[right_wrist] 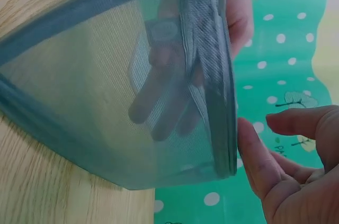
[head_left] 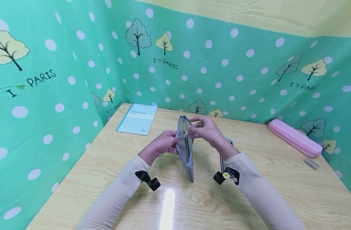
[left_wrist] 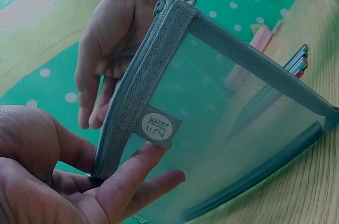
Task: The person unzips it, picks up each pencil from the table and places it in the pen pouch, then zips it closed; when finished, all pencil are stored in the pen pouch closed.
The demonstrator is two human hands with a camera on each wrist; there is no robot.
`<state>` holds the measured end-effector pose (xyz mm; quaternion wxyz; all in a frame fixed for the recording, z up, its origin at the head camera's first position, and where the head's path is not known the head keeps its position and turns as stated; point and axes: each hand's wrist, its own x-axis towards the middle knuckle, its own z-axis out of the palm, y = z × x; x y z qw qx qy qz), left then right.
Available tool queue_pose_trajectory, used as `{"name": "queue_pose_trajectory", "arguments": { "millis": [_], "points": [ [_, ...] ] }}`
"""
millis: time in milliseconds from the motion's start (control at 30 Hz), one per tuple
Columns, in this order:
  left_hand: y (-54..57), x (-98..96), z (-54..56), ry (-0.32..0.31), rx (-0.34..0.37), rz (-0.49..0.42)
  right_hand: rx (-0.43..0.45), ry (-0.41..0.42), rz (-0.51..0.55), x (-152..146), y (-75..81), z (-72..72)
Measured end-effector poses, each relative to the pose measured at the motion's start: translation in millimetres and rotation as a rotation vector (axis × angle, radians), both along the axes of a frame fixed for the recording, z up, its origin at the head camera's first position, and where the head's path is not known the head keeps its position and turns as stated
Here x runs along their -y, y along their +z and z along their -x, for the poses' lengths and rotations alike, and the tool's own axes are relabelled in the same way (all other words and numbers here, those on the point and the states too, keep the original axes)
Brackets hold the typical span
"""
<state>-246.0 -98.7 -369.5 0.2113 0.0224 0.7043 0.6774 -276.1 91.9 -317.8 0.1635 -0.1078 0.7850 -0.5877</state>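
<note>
A grey mesh zipper pouch (head_left: 181, 140) stands tilted above the table, its top parted in the head view. My left hand (head_left: 164, 143) pinches one side near the zip end, thumb on one face and fingers on the other. In the left wrist view, the index finger lies by a small tag (left_wrist: 157, 126) with a round white label. My right hand (head_left: 205, 129) is at the pouch's far upper edge. In the right wrist view, extended fingers (right_wrist: 259, 160) touch the zip edge (right_wrist: 225, 102), with the thumb held apart from it.
Several pencils (left_wrist: 296, 62) lie on the table, partly hidden beneath the right forearm in the head view. A pale blue notebook (head_left: 138, 119) lies at the back left. At the right are a pink pencil case (head_left: 294, 137) and a small grey block (head_left: 311, 164). A patterned curtain (head_left: 221, 70) borders the table.
</note>
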Motion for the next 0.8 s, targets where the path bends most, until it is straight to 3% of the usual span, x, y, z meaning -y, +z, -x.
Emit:
{"name": "queue_pose_trajectory", "arguments": {
  "millis": [200, 467, 800],
  "points": [
    [-3.3, -0.3, -0.7, 0.003, -0.003, -0.009, 0.012, -0.007, 0.033, -24, -2.8, 4.0],
    [-1.3, -0.3, -0.7, -0.002, 0.006, -0.002, 0.077, 0.048, 0.007, -85, -13.0, 9.5],
    [-1.2, 1.4, 2.1, 0.004, 0.003, -0.003, 0.132, -0.054, 0.087, -139, -38.4, 7.2]
  ]
}}
